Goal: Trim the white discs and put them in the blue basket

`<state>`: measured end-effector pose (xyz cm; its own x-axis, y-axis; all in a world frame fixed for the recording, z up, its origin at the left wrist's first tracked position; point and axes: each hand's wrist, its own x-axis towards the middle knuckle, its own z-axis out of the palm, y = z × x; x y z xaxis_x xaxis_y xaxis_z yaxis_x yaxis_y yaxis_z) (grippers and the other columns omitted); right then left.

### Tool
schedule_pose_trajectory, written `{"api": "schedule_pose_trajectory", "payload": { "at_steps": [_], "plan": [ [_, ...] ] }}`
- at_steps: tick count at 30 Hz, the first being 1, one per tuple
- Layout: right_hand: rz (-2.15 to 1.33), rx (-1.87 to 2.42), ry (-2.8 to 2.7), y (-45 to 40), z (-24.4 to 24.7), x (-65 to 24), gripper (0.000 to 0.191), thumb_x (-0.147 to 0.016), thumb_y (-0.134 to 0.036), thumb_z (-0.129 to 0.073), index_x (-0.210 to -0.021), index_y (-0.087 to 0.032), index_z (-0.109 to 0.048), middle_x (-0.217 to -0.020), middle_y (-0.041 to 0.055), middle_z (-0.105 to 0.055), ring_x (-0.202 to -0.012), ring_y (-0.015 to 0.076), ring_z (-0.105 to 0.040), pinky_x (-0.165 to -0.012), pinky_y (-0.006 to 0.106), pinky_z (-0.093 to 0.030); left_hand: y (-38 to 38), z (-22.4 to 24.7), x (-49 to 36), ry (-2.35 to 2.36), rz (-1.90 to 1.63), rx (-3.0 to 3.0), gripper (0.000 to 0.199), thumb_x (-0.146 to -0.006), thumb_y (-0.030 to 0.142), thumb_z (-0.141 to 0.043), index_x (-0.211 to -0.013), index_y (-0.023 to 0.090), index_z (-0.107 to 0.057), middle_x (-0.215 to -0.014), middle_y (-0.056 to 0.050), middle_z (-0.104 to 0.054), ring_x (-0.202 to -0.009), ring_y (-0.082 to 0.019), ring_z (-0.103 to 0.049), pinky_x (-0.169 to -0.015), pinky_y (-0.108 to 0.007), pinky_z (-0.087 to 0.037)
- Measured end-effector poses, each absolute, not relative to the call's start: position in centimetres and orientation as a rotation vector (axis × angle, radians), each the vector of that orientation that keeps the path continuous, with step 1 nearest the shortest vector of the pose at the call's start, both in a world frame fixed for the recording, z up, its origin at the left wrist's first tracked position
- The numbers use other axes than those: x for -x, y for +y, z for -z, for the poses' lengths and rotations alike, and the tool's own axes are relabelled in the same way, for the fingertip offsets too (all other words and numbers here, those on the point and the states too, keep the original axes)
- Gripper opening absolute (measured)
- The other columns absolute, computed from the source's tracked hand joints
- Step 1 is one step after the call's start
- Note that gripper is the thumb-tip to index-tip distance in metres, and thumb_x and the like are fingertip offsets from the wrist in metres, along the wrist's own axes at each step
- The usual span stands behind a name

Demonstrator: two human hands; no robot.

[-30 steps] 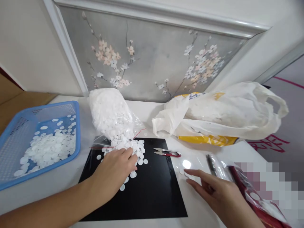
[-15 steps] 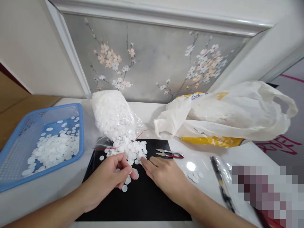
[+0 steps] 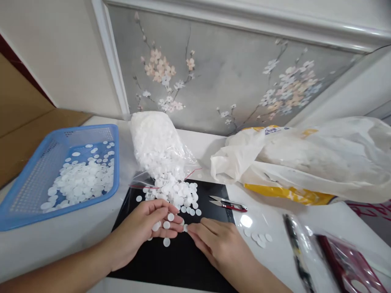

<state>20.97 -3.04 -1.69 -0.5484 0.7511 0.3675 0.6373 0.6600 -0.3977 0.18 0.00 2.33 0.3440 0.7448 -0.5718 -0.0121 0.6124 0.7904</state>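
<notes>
My left hand [image 3: 137, 230] is turned palm up over a black board [image 3: 177, 264]. Several small white discs [image 3: 166, 224] rest on its fingers. At its fingertips, my right hand [image 3: 222, 246] pinches another white disc [image 3: 185, 228] between thumb and forefinger. Just beyond both hands lies a loose heap of the same discs [image 3: 175, 191], spilling from the mouth of a clear zip bag [image 3: 154, 140] full of them. One single disc [image 3: 166, 242] lies on the board below my left fingers.
To the left stands a blue plastic basket [image 3: 116, 171] with many discs inside. Thread snips [image 3: 230, 204] lie at the board's right edge, near a few stray discs [image 3: 258, 237]. A white and yellow plastic bag [image 3: 305, 162], a pen [image 3: 297, 252] and a dark red packaged item [image 3: 351, 260] are at right.
My left hand has turned from curled to palm up, showing discs on its fingers. My right hand has drawn back from the heap to my left fingertips. The view has shifted.
</notes>
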Motion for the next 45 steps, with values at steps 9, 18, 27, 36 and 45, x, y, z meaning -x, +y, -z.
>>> {"api": "schedule_pose_trajectory", "payload": {
  "at_steps": [9,18,27,36,45],
  "plan": [
    [-1.278,1.614,-1.591,-2.2,-0.7,-21.0,0.021,-0.081,-0.031,-0.058,-0.067,-0.017,-0.064,-0.050,-0.0077,-0.036,-0.048,0.0089,-0.030,-0.044,0.021,-0.024,0.4,-3.5,-0.4,1.087,-0.548,-0.969,0.033,-0.090,0.044,-0.052,-0.072,0.017,-0.056,-0.072,0.000,-0.064,-0.057,-0.010,-0.056,-0.046,-0.019,-0.035],
    [-1.627,1.514,-1.276,-1.5,-0.6,-21.6,0.022,-0.077,-0.034,-0.064,-0.065,-0.017,-0.058,-0.052,-0.0083,-0.037,-0.048,0.0070,-0.023,-0.044,0.023,-0.016,-0.1,-2.1,-0.4,1.146,-0.418,-1.312,0.027,-0.095,0.040,-0.039,-0.097,0.022,-0.058,-0.057,0.009,-0.034,-0.054,-0.011,-0.034,-0.053,-0.023,-0.028],
    [-1.728,1.215,-0.972,-1.6,-0.6,-21.9,0.013,-0.074,-0.024,-0.059,-0.069,-0.021,-0.048,-0.050,-0.0128,-0.028,-0.043,0.0053,-0.013,-0.041,0.022,-0.010,-0.8,-2.3,-1.1,1.304,-0.177,-1.974,0.012,-0.089,0.025,-0.051,-0.094,0.026,-0.062,-0.065,0.006,-0.052,-0.055,-0.013,-0.045,-0.053,-0.024,-0.030],
    [-1.795,1.109,-0.867,-1.1,-0.5,-22.4,0.040,-0.087,-0.044,-0.054,-0.057,-0.021,-0.040,-0.046,-0.0093,-0.038,-0.037,0.0041,-0.015,-0.039,0.022,-0.008,-1.1,-0.6,-2.4,1.065,-0.191,-2.705,0.013,-0.089,0.019,-0.059,-0.100,0.021,-0.066,-0.078,-0.001,-0.067,-0.069,-0.020,-0.063,-0.060,-0.029,-0.040],
    [-1.539,1.421,-1.696,-2.7,-1.1,-21.7,0.008,-0.086,-0.028,-0.062,-0.083,-0.021,-0.063,-0.057,-0.0083,-0.038,-0.055,0.0105,-0.031,-0.050,0.023,-0.023,-1.2,-1.2,-2.5,1.193,-0.331,-2.237,0.016,-0.089,0.014,-0.055,-0.076,0.021,-0.060,-0.069,0.004,-0.061,-0.061,-0.013,-0.055,-0.058,-0.023,-0.037]
  ]
}}
